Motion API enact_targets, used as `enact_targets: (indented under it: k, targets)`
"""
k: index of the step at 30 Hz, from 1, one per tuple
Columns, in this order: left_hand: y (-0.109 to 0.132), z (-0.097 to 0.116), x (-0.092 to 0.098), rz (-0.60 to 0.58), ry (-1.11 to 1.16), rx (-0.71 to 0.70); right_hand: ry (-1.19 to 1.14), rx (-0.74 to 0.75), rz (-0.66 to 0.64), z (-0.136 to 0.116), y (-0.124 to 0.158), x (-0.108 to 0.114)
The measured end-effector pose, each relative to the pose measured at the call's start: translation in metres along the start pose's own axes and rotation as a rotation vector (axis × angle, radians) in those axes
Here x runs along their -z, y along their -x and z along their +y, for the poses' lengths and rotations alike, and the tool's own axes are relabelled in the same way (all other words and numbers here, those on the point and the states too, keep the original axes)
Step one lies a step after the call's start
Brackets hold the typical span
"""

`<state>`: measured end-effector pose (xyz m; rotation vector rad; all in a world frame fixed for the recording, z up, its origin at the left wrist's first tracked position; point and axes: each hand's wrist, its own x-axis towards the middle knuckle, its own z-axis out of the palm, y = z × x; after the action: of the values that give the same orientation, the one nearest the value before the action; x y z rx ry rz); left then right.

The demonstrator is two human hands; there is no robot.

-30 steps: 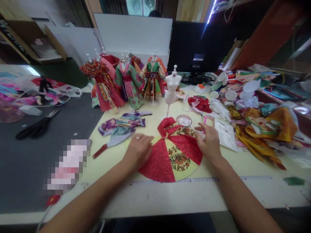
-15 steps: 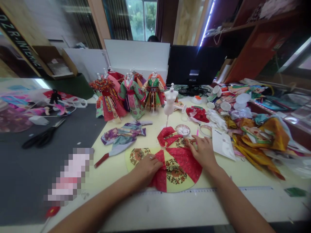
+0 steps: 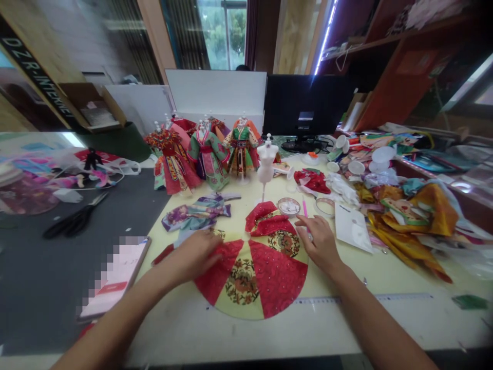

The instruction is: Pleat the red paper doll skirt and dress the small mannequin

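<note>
A fan-shaped skirt piece (image 3: 265, 280) of red and yellow floral panels lies flat on the yellow table top (image 3: 385, 267) in front of me. My left hand (image 3: 196, 253) rests on its left edge with the fingers curled down on the cloth. At the upper right corner of the piece, my right hand (image 3: 319, 240) presses down and holds a thin pink stick (image 3: 304, 207) between its fingers. Just beyond the piece lie a small red garment (image 3: 265, 219) and a round tin (image 3: 288, 206).
A purple and teal doll robe (image 3: 196, 213) lies to the left. Dressed dolls (image 3: 208, 154) and a bare white mannequin (image 3: 266, 162) stand behind. Black scissors (image 3: 75, 221) and a phone (image 3: 115, 272) lie on the dark mat. Fabric heaps (image 3: 408, 216) fill the right; a ruler (image 3: 385, 297) lies near.
The skirt piece has been spread wider and turned, so it now lies further left and nearer to me. My left hand moved left along its edge; my right hand stayed at the upper right corner.
</note>
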<state>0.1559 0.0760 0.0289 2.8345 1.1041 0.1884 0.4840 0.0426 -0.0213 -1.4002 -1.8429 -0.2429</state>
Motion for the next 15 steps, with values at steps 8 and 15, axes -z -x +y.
enact_targets:
  k: [8, 15]
  targets:
    - [-0.029, 0.059, -0.022, 0.162, 0.21, -0.097, -0.065, -0.281, 0.057, 0.013, 0.002, 0.0]
    - [-0.028, 0.094, -0.064, -0.01, 0.1, -0.341, -0.114, -0.563, -0.014, 0.019, 0.0, 0.0]
